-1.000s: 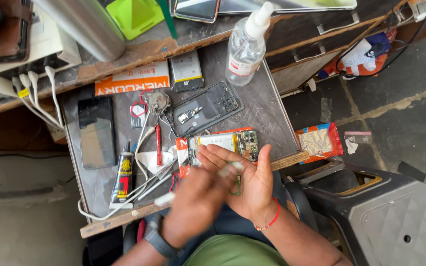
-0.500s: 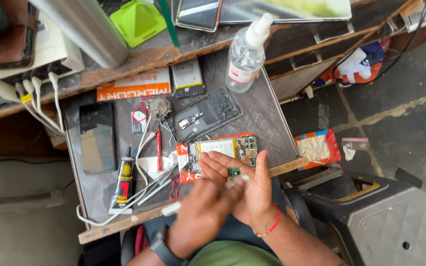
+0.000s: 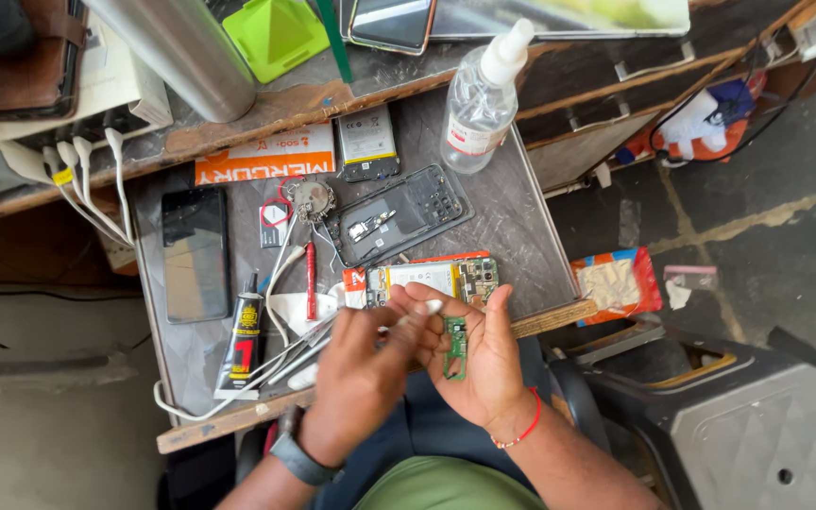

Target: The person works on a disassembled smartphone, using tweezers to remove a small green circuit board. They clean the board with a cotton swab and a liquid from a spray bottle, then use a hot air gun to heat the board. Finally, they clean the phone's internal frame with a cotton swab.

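An orange rectangular card with white lettering lies flat at the far edge of the grey metal tray, just left of a silver phone battery with a pale label. Right of the battery stands a clear plastic spray bottle with a white nozzle and a small white and red label. Near the tray's left near corner lies a black glue tube with red and yellow markings, beside a dark flat phone screen. On the floor to the right rests a red and blue foil packet.

The tray sits on a worn wooden bench; below it to the right is grey cracked floor, with a dark plastic stool close by.

At the tray's near edge, the right hand is open, palm up, fingers loosely curled, and cradles a small green narrow circuit board. The board's long axis runs near to far across the palm, its far end toward the fingers. The left hand, with a dark wristband, is pinched shut on a thin white-tipped tool, whose tip points right toward the board's far end. Whether the tip touches the board cannot be told.
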